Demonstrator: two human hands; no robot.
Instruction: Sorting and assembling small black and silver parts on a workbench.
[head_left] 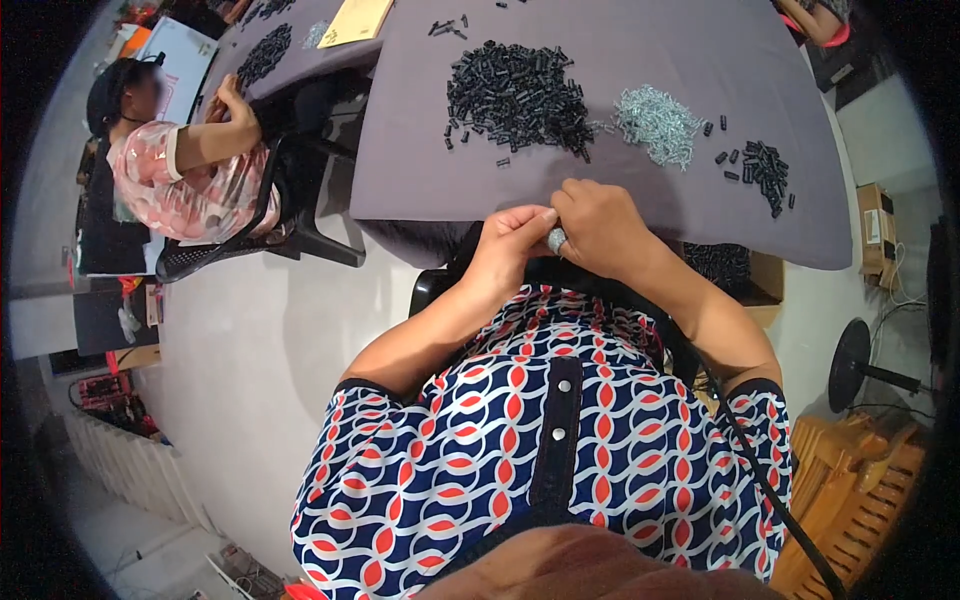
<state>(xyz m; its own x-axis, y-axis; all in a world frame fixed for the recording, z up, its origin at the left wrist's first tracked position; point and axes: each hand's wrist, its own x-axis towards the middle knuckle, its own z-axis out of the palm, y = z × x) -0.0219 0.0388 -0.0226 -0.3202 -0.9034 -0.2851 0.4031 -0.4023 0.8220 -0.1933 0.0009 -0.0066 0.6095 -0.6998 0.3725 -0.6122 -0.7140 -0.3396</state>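
Note:
My left hand point(510, 238) and my right hand point(600, 225) meet at the near edge of the cloth-covered table, fingertips pinched together. What the fingertips hold, if anything, is too small to make out. A speckled silvery clump point(556, 240) shows under my right fingers, perhaps small metal pieces in the curled hand. Beyond my hands lies a large heap of small black cylindrical parts point(515, 95). A pile of small silvery metal pieces point(657, 122) sits to its right. Farther right is a smaller pile of black parts point(766, 175), with several loose ones around it.
A grey-purple cloth point(420, 150) covers the table. At the left, another person point(190, 180) sits on a black chair point(320, 235) by a second table with black parts. A cardboard box point(767, 285) stands under the table's right side. Wooden furniture point(855, 475) is at lower right.

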